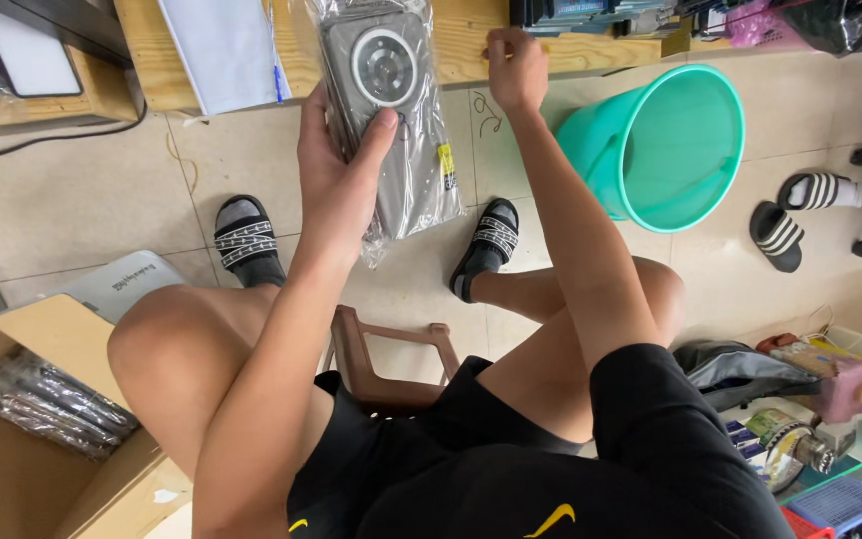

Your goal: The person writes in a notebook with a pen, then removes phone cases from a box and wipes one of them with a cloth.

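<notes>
Left hand (343, 175) clasped around a grey phone case with a round ring on its back, sealed in a clear plastic sleeve (393, 110); thumb pressed on the front face, fingers behind, case held upright in the air just before the front edge of the pale wooden counter (471, 50). Right hand (516, 68) raised beside the sleeve, fingers curled into a loose fist at that same counter edge; whether anything is pinched inside cannot be told. White sheet of paper (223, 45) hanging over the counter edge to the left. Turquoise plastic bucket (665, 145) tilted on the tiled floor (72, 200), near the right forearm. Open cardboard box (42, 429) at lower left, holding more sleeved cases (52, 404). Brown plastic stool (386, 364) under the seated person, black striped slippers on both feet. Another person's slippered foot (820, 190) at the right edge.
</notes>
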